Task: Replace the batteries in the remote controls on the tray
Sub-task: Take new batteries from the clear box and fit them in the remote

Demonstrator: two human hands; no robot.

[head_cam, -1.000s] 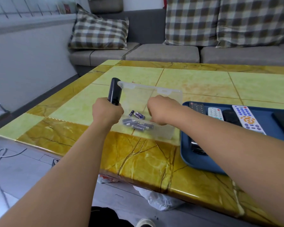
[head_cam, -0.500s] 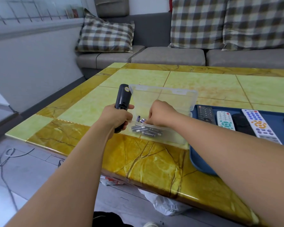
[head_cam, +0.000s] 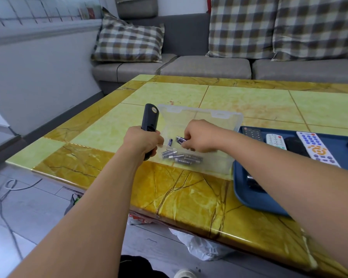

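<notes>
My left hand (head_cam: 143,141) is wrapped around a black remote control (head_cam: 149,122), holding it upright just beside the clear plastic box (head_cam: 219,125) on the counter (head_cam: 189,189). My right hand (head_cam: 199,137) reaches into the box, fingertips pinched on one battery (head_cam: 180,139) lifted clear of the loose batteries (head_cam: 181,156) lying on the box floor. The other remotes, among them a white remote with orange keys (head_cam: 317,150), lie on the blue tray (head_cam: 249,195) to my right. The step in hand, as I judge it, is fetching a fresh cell for the remote I hold. To do it well I should keep the pinch near the cell's middle so it does not pivot, check its polarity before offering it up, and turn the remote so its compartment faces me; whether that compartment is open I cannot tell from here.
</notes>
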